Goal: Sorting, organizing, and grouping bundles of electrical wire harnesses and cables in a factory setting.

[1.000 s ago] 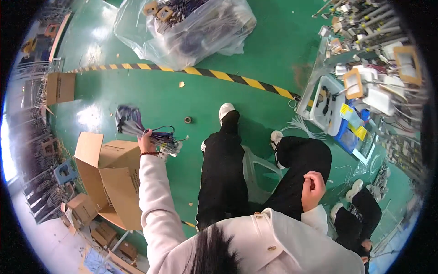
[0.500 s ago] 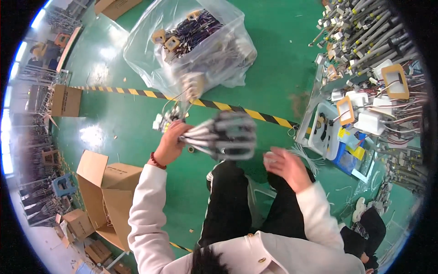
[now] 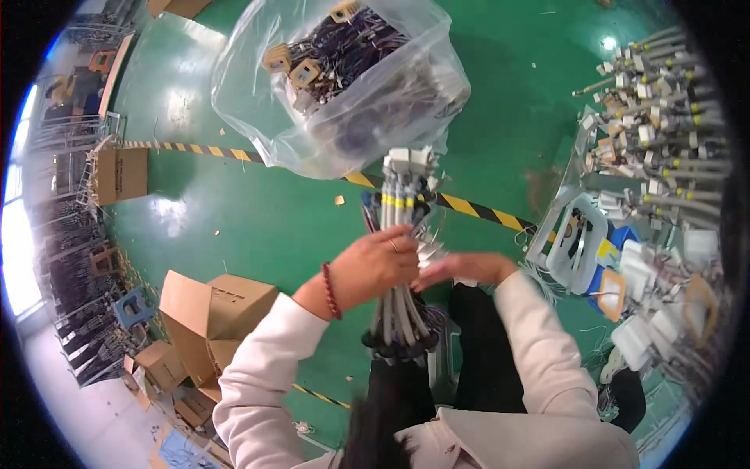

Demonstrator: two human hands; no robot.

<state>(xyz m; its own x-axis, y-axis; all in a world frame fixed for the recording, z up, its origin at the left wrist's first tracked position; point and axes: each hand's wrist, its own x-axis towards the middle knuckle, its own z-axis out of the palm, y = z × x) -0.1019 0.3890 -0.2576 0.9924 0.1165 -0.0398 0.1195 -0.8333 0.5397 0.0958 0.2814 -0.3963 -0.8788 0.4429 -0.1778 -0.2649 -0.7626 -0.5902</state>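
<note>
My left hand (image 3: 383, 264) is wrapped round a bundle of grey sleeved cable harnesses (image 3: 400, 313), held upright over my lap. White connectors (image 3: 412, 160) and yellow bands (image 3: 397, 201) sit at its upper end; black fittings (image 3: 398, 345) ring the lower end. My right hand (image 3: 465, 269) meets the bundle's right side beside my left fingertips. Its fingers look closed there, but what they pinch is hidden by blur and the bundle. Beyond the bundle stands a large clear plastic bag (image 3: 426, 102) with dark wire harnesses (image 3: 355, 51) and tan frame-shaped pieces (image 3: 305, 73) inside.
At right, many grey harnesses (image 3: 672, 164) are heaped beside a pale plastic tray (image 3: 582, 254), a blue bin (image 3: 621, 234) and white strands (image 3: 543, 285). Cardboard boxes (image 3: 187, 313) stand at left. Black-yellow floor tape (image 3: 476, 209) crosses the green floor.
The bundle has swung from lying sideways to upright, with its connectors away from me. My left hand moved right with it. My right hand came left from beside the white strands to the bundle.
</note>
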